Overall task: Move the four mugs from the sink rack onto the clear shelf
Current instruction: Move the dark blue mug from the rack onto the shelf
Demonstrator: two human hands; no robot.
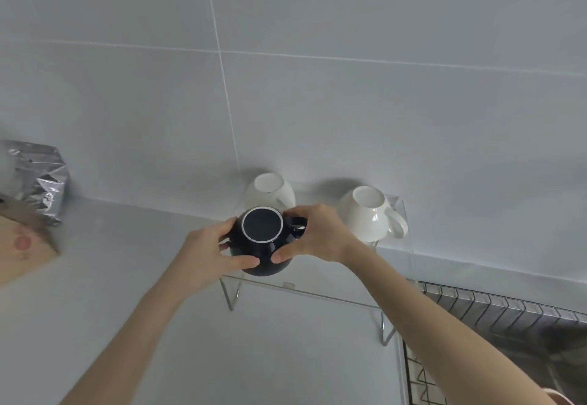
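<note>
A dark navy mug is upside down at the front left of the clear shelf; whether it rests on the shelf I cannot tell. My left hand grips its left side and my right hand grips its right side by the handle. Behind it a white mug stands upside down at the back left of the shelf. A second white mug stands upside down at the back right, its handle pointing right. The wire sink rack lies at the lower right; no mug shows in its visible part.
The shelf stands on thin metal legs on a pale counter against a grey tiled wall. A crumpled silver foil bag and a wooden board sit at the far left. A sink basin lies under the rack.
</note>
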